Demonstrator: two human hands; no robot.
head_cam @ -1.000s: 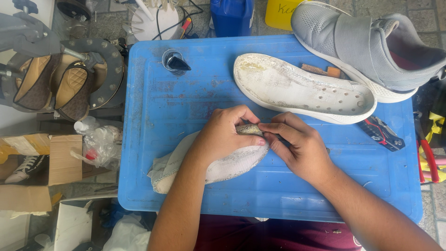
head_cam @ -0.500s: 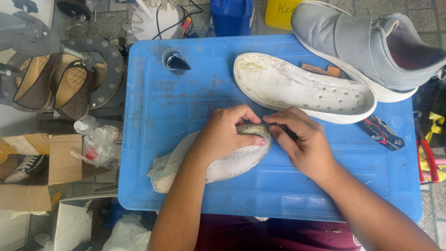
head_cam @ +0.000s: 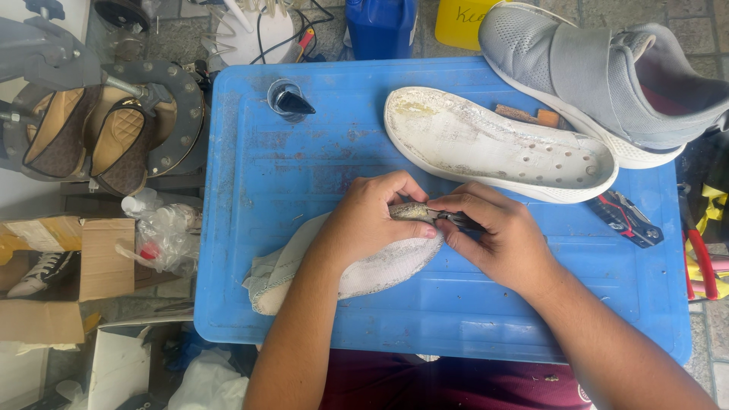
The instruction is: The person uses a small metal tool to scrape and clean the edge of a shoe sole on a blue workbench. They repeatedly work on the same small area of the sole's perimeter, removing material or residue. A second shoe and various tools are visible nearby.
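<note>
My left hand [head_cam: 373, 220] presses down on a white mesh shoe upper [head_cam: 380, 269] that lies on the blue plastic board [head_cam: 304, 159], pinching its grimy edge at the toe. My right hand [head_cam: 497, 239] holds a small dark tool [head_cam: 456, 220] against that same edge, touching the left hand's fingertips. A detached white shoe sole [head_cam: 501, 144] lies upside down just beyond the hands. A grey sneaker [head_cam: 607, 76] rests at the board's far right corner.
A folding multi-tool [head_cam: 626, 219] lies right of my right hand. A small clear cup with a dark cone [head_cam: 287, 99] stands at the board's far left. Brown shoes on a metal stand [head_cam: 99, 137], a cardboard box [head_cam: 68, 266] and plastic bags [head_cam: 163, 239] sit left of the board.
My right hand has shifted slightly along the upper's edge with the tool; the left hand keeps its grip. The sole and sneaker have not moved.
</note>
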